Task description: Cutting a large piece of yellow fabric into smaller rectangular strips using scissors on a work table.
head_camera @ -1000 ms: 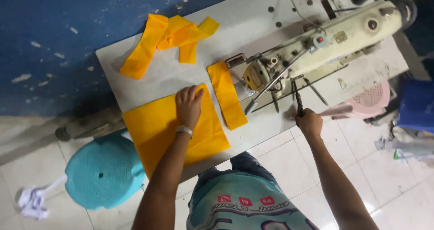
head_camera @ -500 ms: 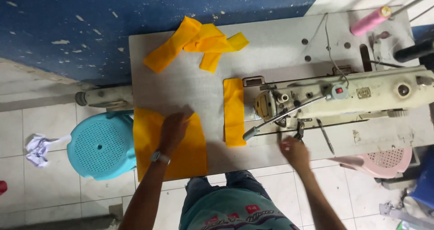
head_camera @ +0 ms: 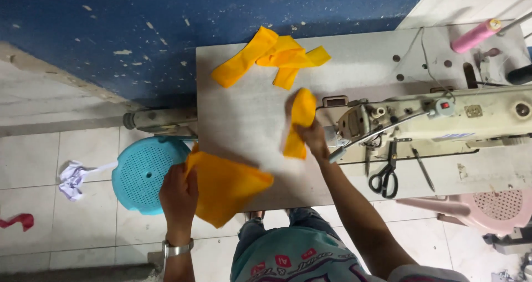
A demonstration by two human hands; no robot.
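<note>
Two hands grip yellow cloth: the left hand (head_camera: 178, 196) clutches the big piece (head_camera: 227, 185) off the table (head_camera: 244, 116) edge, the right hand (head_camera: 313, 138) grasps the strip (head_camera: 299, 121) beside the sewing machine (head_camera: 443, 121); scissors (head_camera: 385, 174) lie near

yellow-orange fabric (head_camera: 224, 185) | turquoise stool (head_camera: 141, 171) – perforated | cream sewing machine (head_camera: 443, 118) | pink thread spool (head_camera: 475, 36) | blue wall (head_camera: 166, 27) – paint-chipped

The left hand (head_camera: 178, 196) is curled closed in a grip, thumb side up, forearm running straight back from it with a metal watch at the wrist. The right hand (head_camera: 313, 138) is pinched closed, its arm stretched forward.
</note>
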